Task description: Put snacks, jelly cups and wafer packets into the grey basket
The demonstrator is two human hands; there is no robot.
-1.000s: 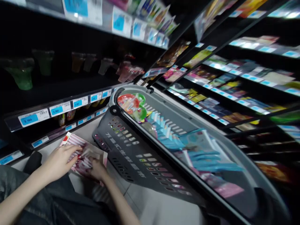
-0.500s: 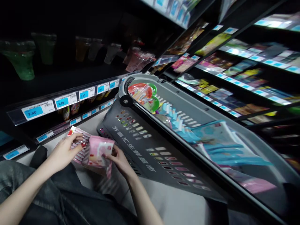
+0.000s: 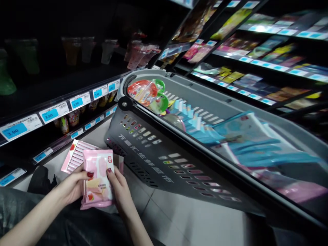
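Note:
A pink packet of wafers (image 3: 99,171), printed with wafers and a strawberry, is upright between my two hands, its front facing me. My left hand (image 3: 70,188) is closed on its left edge, thumb over the front. On the right edge, my right hand (image 3: 120,186) grips it the same way, thumb on the front. Behind the packet a pink and white open carton (image 3: 74,153) shows a row of thin pink packet edges; the packet hides part of it. Just right of my hands stands a grey shopping basket (image 3: 143,155) with blue packs (image 3: 235,136) inside.
Round red-lidded tubs (image 3: 142,91) and green-lidded ones lie at the basket's far end. A shelf edge with price labels (image 3: 55,112) runs along the left, with plastic cups (image 3: 110,51) above it. Stocked shelves (image 3: 256,61) fill the right. Pale floor tiles (image 3: 176,215) lie below.
The wafer packet, earlier tilted and blurred over the carton, now stands straight and faces me in both hands. My left hand has come off the carton's row to the packet's edge.

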